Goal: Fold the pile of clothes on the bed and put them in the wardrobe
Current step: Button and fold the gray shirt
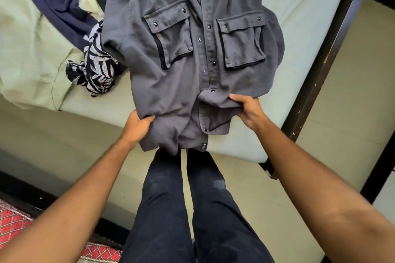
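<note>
We note the bed under the grey shirt, which lies front-up and buttoned, hem at the bed's near edge. A navy cloth lies left of the shirt. A black-and-white patterned cloth touches the shirt's left side. Our left hand grips the shirt's lower left edge. Our right hand pinches its lower right edge.

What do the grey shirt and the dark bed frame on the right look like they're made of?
Grey shirt: probably heavy woven cotton, matte, holding soft creases; its dark snaps may be metal or plastic. Bed frame: dark paint chipped to pale specks; metal or wood unclear.
</note>
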Demonstrator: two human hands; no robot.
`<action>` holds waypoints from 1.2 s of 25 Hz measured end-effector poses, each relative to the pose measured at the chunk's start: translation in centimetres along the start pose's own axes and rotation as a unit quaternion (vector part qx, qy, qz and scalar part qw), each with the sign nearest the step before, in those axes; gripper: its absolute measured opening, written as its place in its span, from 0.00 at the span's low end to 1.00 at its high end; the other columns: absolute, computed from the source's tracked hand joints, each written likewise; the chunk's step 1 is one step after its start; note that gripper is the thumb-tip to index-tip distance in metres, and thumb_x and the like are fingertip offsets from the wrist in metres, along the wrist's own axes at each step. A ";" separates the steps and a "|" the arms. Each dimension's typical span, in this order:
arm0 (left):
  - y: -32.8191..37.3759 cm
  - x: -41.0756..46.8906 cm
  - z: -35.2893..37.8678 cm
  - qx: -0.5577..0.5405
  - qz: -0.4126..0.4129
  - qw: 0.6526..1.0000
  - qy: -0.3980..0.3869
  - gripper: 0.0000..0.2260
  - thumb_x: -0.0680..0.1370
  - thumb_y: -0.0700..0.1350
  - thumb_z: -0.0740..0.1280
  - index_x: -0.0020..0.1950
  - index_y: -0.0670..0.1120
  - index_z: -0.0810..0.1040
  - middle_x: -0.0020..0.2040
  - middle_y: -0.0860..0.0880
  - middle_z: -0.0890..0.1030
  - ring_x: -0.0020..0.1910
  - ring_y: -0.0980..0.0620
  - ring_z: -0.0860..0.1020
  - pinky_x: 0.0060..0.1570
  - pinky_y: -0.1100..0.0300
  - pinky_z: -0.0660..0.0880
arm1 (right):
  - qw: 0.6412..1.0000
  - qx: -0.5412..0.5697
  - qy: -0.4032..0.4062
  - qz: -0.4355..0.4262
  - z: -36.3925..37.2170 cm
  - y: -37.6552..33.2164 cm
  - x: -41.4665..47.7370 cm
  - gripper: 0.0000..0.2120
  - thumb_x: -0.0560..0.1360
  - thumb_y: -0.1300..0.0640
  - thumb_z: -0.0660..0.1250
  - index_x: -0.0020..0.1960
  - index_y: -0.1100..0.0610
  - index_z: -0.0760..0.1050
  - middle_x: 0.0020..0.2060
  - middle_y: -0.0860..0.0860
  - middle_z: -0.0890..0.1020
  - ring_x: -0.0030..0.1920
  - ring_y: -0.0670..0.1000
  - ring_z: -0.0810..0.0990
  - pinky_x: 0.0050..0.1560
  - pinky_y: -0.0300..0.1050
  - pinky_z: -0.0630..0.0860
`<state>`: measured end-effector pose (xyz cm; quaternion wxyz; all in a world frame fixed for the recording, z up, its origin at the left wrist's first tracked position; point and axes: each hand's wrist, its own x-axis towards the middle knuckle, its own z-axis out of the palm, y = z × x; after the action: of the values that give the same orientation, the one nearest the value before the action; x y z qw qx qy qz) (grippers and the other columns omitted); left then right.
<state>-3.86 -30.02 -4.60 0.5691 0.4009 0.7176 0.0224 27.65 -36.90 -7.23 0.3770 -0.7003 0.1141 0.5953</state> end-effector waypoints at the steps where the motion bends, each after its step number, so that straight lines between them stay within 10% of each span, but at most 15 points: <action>1: 0.2 0.3 -0.5 -0.035 0.012 0.999 0.021 0.10 0.78 0.34 0.67 0.54 0.49 0.79 0.48 0.55 0.83 0.55 0.49 0.78 0.49 0.58 0.74 | 0.995 -0.096 0.015 -0.011 0.6 -0.6 -0.4 0.15 0.70 0.68 0.73 0.56 0.65 0.80 0.47 0.54 0.85 0.44 0.53 0.83 0.42 0.45 0.79; 7: 3.4 4.0 -7.4 0.164 0.088 0.963 0.197 0.11 0.75 0.42 0.65 0.57 0.47 0.77 0.54 0.41 0.82 0.55 0.38 0.78 0.55 0.48 0.74 | 0.817 -0.503 0.221 -0.175 1.4 -5.9 -7.6 0.16 0.71 0.55 0.73 0.50 0.60 0.70 0.47 0.55 0.78 0.47 0.60 0.76 0.46 0.50 0.72; 12: 3.6 1.9 -3.5 0.287 0.177 0.907 0.253 0.24 0.69 0.42 0.65 0.66 0.43 0.70 0.64 0.39 0.73 0.64 0.36 0.71 0.62 0.42 0.69 | 0.929 -0.284 -0.113 -0.211 2.5 1.3 -6.2 0.35 0.72 0.55 0.76 0.74 0.49 0.65 0.70 0.51 0.76 0.69 0.50 0.76 0.66 0.47 0.77; 17: 2.4 -1.9 6.5 0.370 0.450 0.812 0.047 0.12 0.67 0.43 0.70 0.50 0.46 0.75 0.49 0.44 0.75 0.49 0.40 0.74 0.42 0.45 0.74 | 0.925 -0.242 0.180 -0.229 0.9 4.8 -2.7 0.20 0.73 0.70 0.67 0.62 0.57 0.73 0.54 0.53 0.79 0.51 0.56 0.81 0.48 0.43 0.77; 23: 2.4 0.2 13.2 0.535 0.355 0.766 -0.024 0.42 0.63 0.59 0.78 0.73 0.53 0.63 0.73 0.43 0.63 0.70 0.41 0.64 0.57 0.38 0.70 | 0.980 -0.034 0.164 -0.110 -2.1 2.2 1.8 0.32 0.77 0.66 0.69 0.78 0.51 0.64 0.57 0.52 0.81 0.52 0.51 0.82 0.51 0.45 0.81; 30: 6.6 1.7 14.8 0.502 0.255 0.825 -0.044 0.52 0.65 0.71 0.72 0.80 0.61 0.46 0.82 0.44 0.41 0.78 0.38 0.51 0.65 0.28 0.62 | 0.953 -0.040 0.175 -0.244 1.1 -6.1 2.4 0.22 0.69 0.63 0.64 0.63 0.59 0.77 0.52 0.54 0.84 0.51 0.53 0.83 0.52 0.53 0.83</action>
<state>12.08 -30.76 -7.91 0.2941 0.8006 0.4762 -0.2139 31.19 -31.22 -7.06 0.4562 -0.8147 -0.0203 0.3575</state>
